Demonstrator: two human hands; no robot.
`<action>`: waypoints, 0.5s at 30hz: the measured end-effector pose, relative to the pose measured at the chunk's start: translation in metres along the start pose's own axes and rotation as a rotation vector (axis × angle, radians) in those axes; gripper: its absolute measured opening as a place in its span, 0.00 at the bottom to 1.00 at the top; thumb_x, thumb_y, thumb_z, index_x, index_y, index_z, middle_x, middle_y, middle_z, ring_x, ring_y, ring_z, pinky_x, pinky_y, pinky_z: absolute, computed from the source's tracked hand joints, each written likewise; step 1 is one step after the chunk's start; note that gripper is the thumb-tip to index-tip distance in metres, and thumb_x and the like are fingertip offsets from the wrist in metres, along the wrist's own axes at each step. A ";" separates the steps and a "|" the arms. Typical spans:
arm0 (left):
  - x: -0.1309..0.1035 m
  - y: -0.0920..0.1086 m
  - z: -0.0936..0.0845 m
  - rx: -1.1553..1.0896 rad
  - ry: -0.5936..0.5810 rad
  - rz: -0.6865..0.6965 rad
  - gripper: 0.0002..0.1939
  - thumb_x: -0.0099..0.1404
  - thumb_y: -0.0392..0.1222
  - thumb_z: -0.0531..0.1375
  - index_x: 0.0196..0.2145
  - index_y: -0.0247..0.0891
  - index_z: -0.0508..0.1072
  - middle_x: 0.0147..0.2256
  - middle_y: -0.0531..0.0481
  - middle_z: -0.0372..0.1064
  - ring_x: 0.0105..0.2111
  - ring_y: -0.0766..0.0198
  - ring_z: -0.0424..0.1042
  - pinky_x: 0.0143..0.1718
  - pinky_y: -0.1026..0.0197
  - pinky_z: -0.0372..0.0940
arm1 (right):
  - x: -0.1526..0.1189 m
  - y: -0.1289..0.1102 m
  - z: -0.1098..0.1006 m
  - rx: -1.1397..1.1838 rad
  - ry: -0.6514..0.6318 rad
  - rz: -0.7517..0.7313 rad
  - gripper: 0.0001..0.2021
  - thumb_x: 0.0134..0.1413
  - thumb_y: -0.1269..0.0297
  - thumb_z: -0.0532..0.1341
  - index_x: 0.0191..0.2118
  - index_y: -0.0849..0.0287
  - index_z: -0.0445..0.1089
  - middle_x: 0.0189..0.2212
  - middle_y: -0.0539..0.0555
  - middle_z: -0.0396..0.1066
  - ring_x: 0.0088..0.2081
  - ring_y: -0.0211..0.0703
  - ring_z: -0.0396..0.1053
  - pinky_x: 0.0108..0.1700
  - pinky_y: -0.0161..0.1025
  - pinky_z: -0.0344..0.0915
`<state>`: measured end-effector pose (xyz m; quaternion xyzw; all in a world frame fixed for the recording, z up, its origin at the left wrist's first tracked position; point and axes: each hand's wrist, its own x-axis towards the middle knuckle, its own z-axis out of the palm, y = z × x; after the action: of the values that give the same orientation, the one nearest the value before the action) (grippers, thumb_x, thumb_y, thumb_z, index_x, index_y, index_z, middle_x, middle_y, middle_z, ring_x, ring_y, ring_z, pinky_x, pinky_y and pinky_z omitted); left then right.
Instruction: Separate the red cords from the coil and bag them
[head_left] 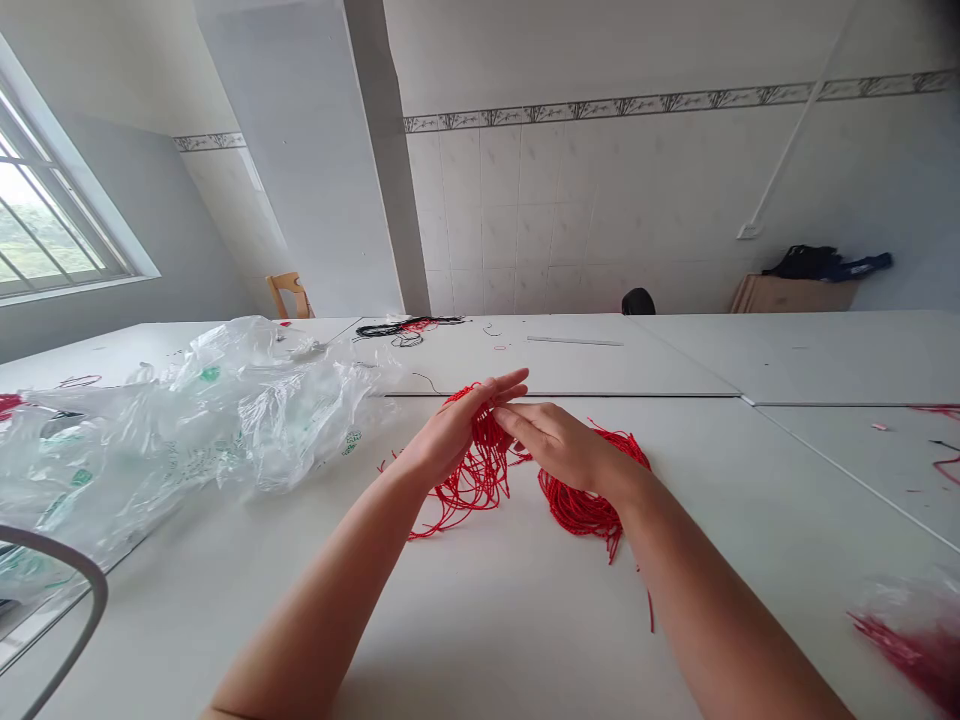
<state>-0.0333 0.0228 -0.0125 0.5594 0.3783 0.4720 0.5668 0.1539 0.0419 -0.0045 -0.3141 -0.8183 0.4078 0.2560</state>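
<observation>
A bundle of thin red cords (491,445) hangs from between my two hands, its loose ends spreading over the white table (480,620). My left hand (457,425) is closed round the upper part of the bundle, with some fingers stretched out to the right. My right hand (555,440) meets it from the right, fingertips pressed to the cords by the left palm; its lower fingers are partly hidden. Beside and under my right wrist lies a second coil of red cords (581,505). One short red strand (651,610) lies apart, nearer to me.
Crumpled clear plastic bags (277,410) cover the left side. Black cords (390,328) and a thin ruler-like strip (575,341) lie farther back. A bag of red cords (915,640) sits at lower right. A grey curved tube (82,575) stands at lower left.
</observation>
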 end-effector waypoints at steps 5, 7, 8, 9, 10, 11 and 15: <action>0.001 -0.001 0.000 -0.015 -0.007 0.026 0.21 0.78 0.56 0.55 0.61 0.50 0.79 0.64 0.46 0.70 0.70 0.48 0.58 0.66 0.51 0.60 | 0.003 0.000 0.003 -0.050 0.004 -0.060 0.19 0.71 0.48 0.55 0.32 0.54 0.60 0.27 0.48 0.59 0.29 0.40 0.55 0.32 0.41 0.52; 0.001 -0.001 -0.002 -0.017 -0.021 0.041 0.20 0.78 0.55 0.57 0.59 0.48 0.80 0.64 0.46 0.71 0.70 0.49 0.60 0.64 0.54 0.61 | 0.002 0.001 0.001 -0.050 0.015 -0.066 0.18 0.72 0.52 0.53 0.31 0.54 0.60 0.27 0.48 0.59 0.29 0.40 0.54 0.32 0.41 0.52; 0.001 -0.001 -0.002 -0.018 -0.029 0.041 0.20 0.77 0.55 0.58 0.58 0.48 0.81 0.64 0.46 0.72 0.69 0.50 0.61 0.63 0.55 0.63 | 0.002 0.002 -0.001 -0.041 0.009 -0.062 0.17 0.73 0.53 0.52 0.31 0.55 0.60 0.28 0.48 0.60 0.29 0.40 0.54 0.33 0.41 0.53; 0.001 -0.001 -0.003 -0.021 -0.038 0.039 0.20 0.77 0.55 0.58 0.58 0.48 0.81 0.63 0.45 0.72 0.68 0.50 0.63 0.62 0.55 0.64 | 0.001 0.003 -0.003 -0.034 -0.001 -0.055 0.17 0.73 0.53 0.51 0.31 0.55 0.61 0.28 0.49 0.60 0.30 0.40 0.55 0.33 0.41 0.53; 0.000 0.000 -0.003 -0.025 -0.044 0.036 0.20 0.77 0.56 0.58 0.58 0.48 0.81 0.63 0.45 0.72 0.67 0.50 0.65 0.60 0.55 0.66 | 0.001 0.003 -0.005 -0.033 -0.009 -0.048 0.17 0.73 0.54 0.51 0.32 0.55 0.62 0.29 0.49 0.61 0.30 0.40 0.56 0.33 0.41 0.54; 0.000 0.000 -0.003 -0.027 -0.048 0.034 0.20 0.77 0.56 0.58 0.58 0.47 0.81 0.63 0.45 0.72 0.65 0.50 0.66 0.60 0.55 0.66 | 0.001 0.003 -0.006 -0.035 -0.013 -0.044 0.16 0.73 0.54 0.51 0.33 0.55 0.63 0.30 0.49 0.63 0.30 0.41 0.57 0.33 0.41 0.55; -0.001 0.004 -0.002 -0.029 -0.047 0.037 0.19 0.77 0.53 0.59 0.57 0.45 0.82 0.62 0.43 0.72 0.63 0.50 0.69 0.60 0.54 0.67 | 0.001 0.002 -0.007 -0.057 0.029 -0.038 0.15 0.71 0.53 0.54 0.35 0.55 0.67 0.30 0.50 0.67 0.30 0.41 0.61 0.33 0.41 0.57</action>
<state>-0.0357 0.0218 -0.0093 0.5687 0.3476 0.4747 0.5748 0.1580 0.0473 -0.0026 -0.3115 -0.8317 0.3746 0.2663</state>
